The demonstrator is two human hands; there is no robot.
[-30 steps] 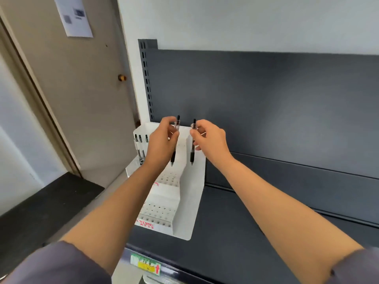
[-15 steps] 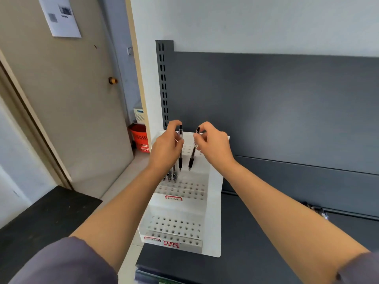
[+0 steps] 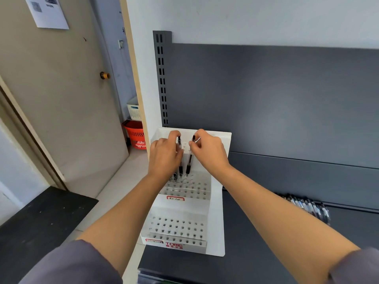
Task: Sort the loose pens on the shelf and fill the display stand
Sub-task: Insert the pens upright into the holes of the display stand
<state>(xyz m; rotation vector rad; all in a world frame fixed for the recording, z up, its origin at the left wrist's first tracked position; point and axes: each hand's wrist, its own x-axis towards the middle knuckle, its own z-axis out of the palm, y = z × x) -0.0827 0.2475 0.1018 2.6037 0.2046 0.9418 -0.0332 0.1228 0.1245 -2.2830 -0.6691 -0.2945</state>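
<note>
A white tiered display stand with rows of holes stands at the left end of the dark shelf. My left hand pinches a black pen upright, its tip down at the holes of the middle tier. Beside it, my right hand pinches a second black pen, also upright with its tip at that tier. Pens standing in the stand to the left are mostly hidden behind my left hand. A pile of loose pens lies on the shelf to the right, behind my right forearm.
The shelf's grey back panel and slotted upright rise behind the stand. Left of the shelf are a door, a red basket and a white basket on the floor. A dark surface lies lower left.
Both hands have lowered their pens toward the middle tier's holes. The camera has swung so the stand sits more central and the loose pens come into view.
</note>
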